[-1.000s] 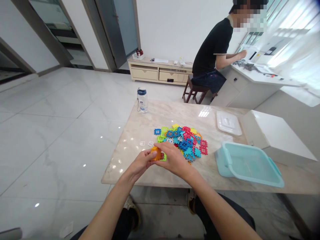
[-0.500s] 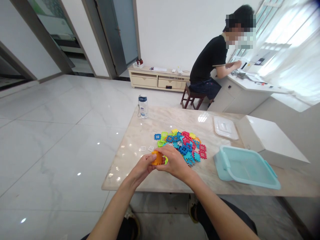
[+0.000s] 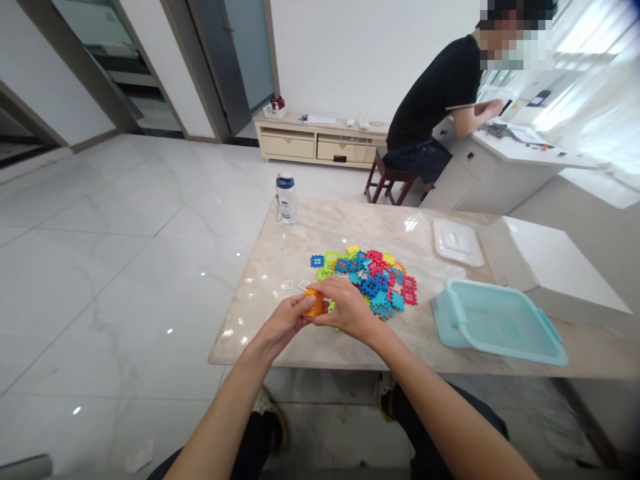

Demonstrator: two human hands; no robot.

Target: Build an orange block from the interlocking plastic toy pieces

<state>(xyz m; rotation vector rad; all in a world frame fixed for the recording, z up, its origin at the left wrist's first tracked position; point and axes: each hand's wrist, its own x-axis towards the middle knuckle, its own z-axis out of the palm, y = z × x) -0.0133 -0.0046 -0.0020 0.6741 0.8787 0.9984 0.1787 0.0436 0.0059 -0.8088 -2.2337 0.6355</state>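
My left hand (image 3: pixel 283 322) and my right hand (image 3: pixel 346 308) meet above the near edge of the marble table (image 3: pixel 300 240). Both are closed on an orange plastic block piece (image 3: pixel 315 303) held between their fingertips. A bit of green piece (image 3: pixel 331 306) shows under my right fingers. Just beyond my hands lies a pile of colourful interlocking building tiles (image 3: pixel 371 276) in blue, red, yellow and green. Two small white window pieces (image 3: pixel 295 285) lie on the table left of the pile.
A teal plastic bin (image 3: pixel 495 323) stands at the right, its white lid (image 3: pixel 457 243) behind it, next to a white box (image 3: pixel 545 263). A water bottle (image 3: pixel 287 198) stands at the far left corner. Another person (image 3: pixel 440 110) sits at a white desk beyond.
My hands stay together on the orange piece, turning it slightly. The view has shifted a little as my head moved.
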